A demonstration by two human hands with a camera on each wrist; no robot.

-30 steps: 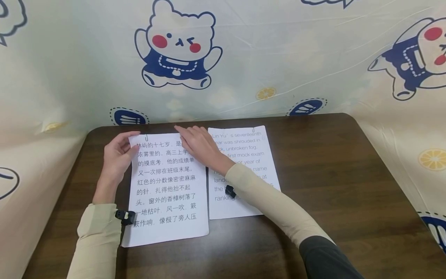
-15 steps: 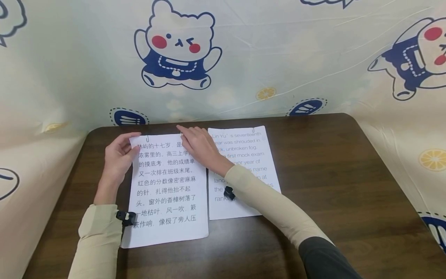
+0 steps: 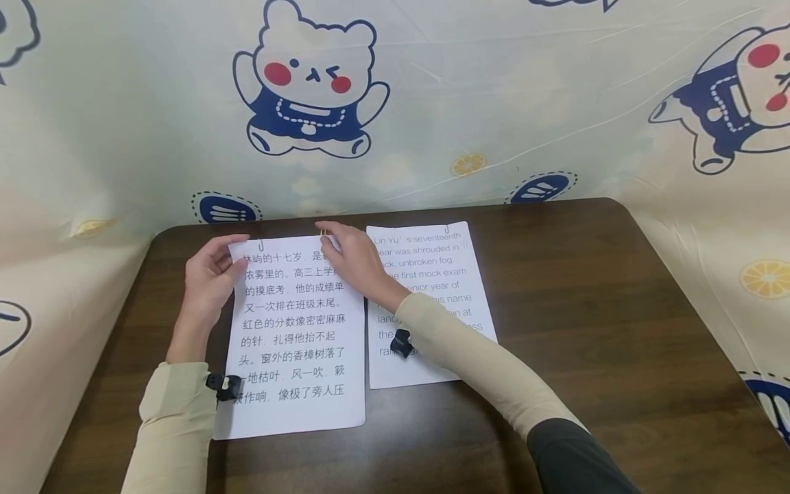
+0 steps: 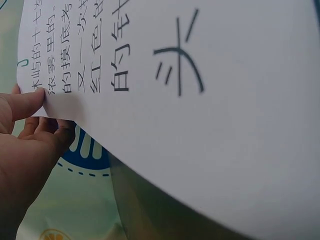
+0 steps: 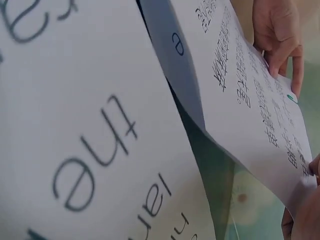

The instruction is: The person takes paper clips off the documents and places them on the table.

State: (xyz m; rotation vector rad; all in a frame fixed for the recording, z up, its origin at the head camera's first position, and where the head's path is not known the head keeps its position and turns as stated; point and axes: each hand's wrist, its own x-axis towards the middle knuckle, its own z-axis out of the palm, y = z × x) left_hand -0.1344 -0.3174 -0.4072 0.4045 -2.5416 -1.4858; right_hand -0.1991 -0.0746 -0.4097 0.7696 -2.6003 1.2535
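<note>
In the head view, a stack of white paper sheets (image 3: 296, 329) with Chinese print lies tilted toward me on the left. My left hand (image 3: 208, 285) pinches its top left corner, thumb on the printed face and fingers behind, as the left wrist view also shows. Beside that thumb, a green paper clip (image 3: 260, 245) sits on the top edge. My right hand (image 3: 358, 264) is at the top right, thumb in front of the paper and other fingers behind. Between its thumb and forefinger, a yellowish paper clip (image 3: 323, 232) stands up past the paper's edge.
To the right lies a second sheet (image 3: 420, 370) with English print and a clip (image 3: 447, 229) at its top, partly covered by my right forearm. Both rest on a dark wooden table (image 3: 586, 329). A patterned cloth (image 3: 432, 89) hangs behind the table.
My right forefinger has drawn back and bent in, and the yellowish paper clip now shows clearly between it and the thumb. The left hand keeps its pinch on the corner.
</note>
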